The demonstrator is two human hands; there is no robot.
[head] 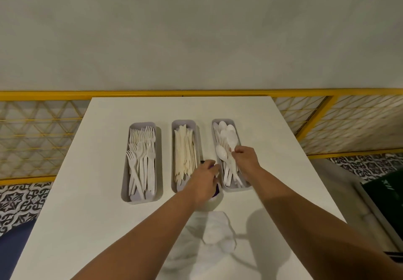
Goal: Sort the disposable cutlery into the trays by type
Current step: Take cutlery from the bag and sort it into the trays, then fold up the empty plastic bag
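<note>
My left hand [204, 178] curls over a dark purple thing [215, 192]; I cannot tell if it grips. Just beyond, my right hand [245, 160] pinches 1 glossy white plastic spoon [232, 138] by its handle, bowl pointing away, long axis along the grey spoon tray [236, 190] directly under it.

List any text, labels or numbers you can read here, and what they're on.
None readable.
Green object, right edge: white marks, too blurred to read.
Trays: no lettering visible.
</note>
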